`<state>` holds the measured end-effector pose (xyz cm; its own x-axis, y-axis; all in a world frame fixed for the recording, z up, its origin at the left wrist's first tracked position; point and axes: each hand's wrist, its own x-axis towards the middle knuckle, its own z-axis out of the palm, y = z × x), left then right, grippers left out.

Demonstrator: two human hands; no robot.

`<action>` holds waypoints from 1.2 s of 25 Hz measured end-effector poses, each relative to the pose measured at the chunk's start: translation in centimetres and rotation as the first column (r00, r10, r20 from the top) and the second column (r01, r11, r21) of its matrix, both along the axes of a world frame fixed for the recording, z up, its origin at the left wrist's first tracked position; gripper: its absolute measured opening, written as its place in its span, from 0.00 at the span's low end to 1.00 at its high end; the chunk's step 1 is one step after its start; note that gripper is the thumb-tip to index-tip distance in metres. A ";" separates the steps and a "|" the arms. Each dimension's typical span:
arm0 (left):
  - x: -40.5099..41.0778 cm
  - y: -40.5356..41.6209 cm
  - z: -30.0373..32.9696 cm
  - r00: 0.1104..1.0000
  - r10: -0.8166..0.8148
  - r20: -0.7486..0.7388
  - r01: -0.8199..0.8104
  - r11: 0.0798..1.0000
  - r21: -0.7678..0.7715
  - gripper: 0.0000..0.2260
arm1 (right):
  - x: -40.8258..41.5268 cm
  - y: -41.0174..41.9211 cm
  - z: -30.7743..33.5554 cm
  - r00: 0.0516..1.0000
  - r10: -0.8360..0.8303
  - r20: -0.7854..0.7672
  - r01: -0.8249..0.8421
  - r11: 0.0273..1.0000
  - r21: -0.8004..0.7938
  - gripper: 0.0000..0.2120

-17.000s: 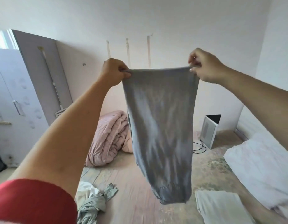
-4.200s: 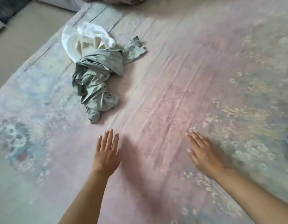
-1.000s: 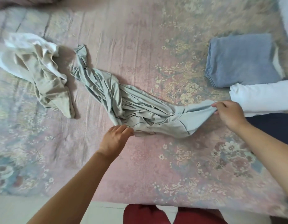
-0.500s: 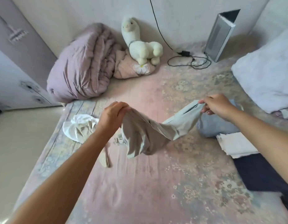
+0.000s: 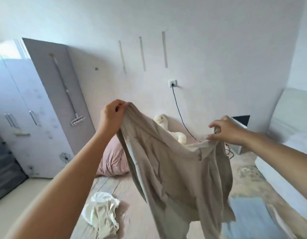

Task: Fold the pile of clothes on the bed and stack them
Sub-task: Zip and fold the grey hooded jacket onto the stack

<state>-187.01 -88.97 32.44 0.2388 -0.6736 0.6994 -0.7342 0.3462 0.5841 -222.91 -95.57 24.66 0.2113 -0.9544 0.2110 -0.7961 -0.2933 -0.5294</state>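
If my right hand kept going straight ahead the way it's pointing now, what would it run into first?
Probably the grey slanted box device standing on the bed, which shows just behind the right hand as it pinches the beige garment. Depth is unclear; the white wall lies beyond.

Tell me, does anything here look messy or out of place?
Yes: a crumpled white and beige heap of clothes lies unfolded on the bed, while the beige garment hangs lopsided between the left hand and right hand.
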 end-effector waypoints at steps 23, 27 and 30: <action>-3.7 1.8 12.6 0.994 0.048 0.102 -0.044 0.998 -0.039 0.05 | 2.5 3.0 4.4 0.981 0.183 0.066 -0.167 0.967 -0.193 0.02; 0.3 1.7 9.5 0.980 0.186 0.068 -0.190 0.979 0.067 0.10 | 1.4 2.8 8.7 0.973 0.201 0.114 -0.191 0.977 -0.095 0.14; 1.3 1.0 7.4 0.978 0.202 0.055 -0.208 0.966 0.151 0.10 | 2.5 3.3 10.1 0.895 0.261 0.361 -0.281 0.960 0.001 0.18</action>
